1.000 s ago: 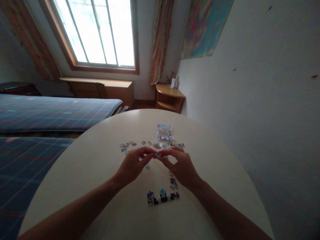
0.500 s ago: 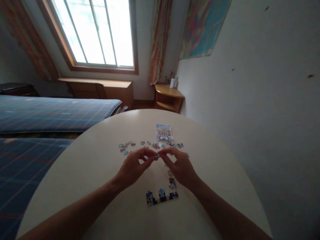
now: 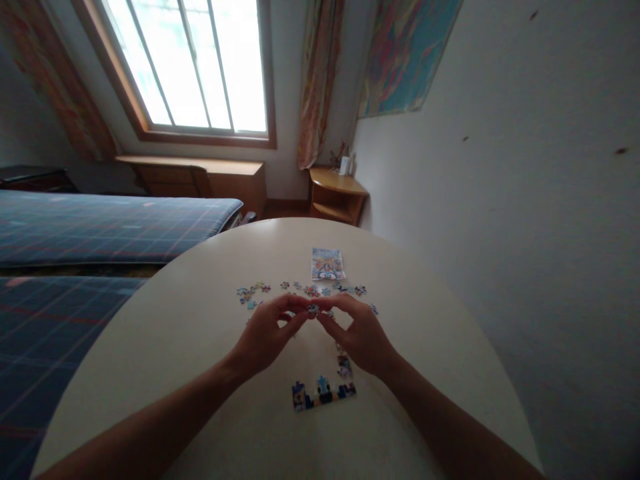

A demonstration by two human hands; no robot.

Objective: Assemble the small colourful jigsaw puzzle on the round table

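My left hand [image 3: 270, 331] and my right hand [image 3: 357, 331] meet fingertip to fingertip above the round white table [image 3: 200, 347]. Together they pinch a small puzzle piece [image 3: 313, 309] between thumbs and forefingers. Below the hands lies a joined L-shaped strip of puzzle [image 3: 324, 392], its bottom row dark blue and its right side running up under my right hand. Several loose pieces [image 3: 310, 291] are scattered in a line beyond my fingers. A small reference picture card [image 3: 328, 264] lies farther back.
A bed with a blue plaid cover [image 3: 100, 227] stands to the left of the table. A plain wall runs close along the right. A wooden corner shelf [image 3: 338, 193] and a low cabinet [image 3: 200, 177] sit under the window at the back.
Both hands stay pinched on the piece and shift only slightly toward me. The view has drifted a little; nothing on the table has moved.
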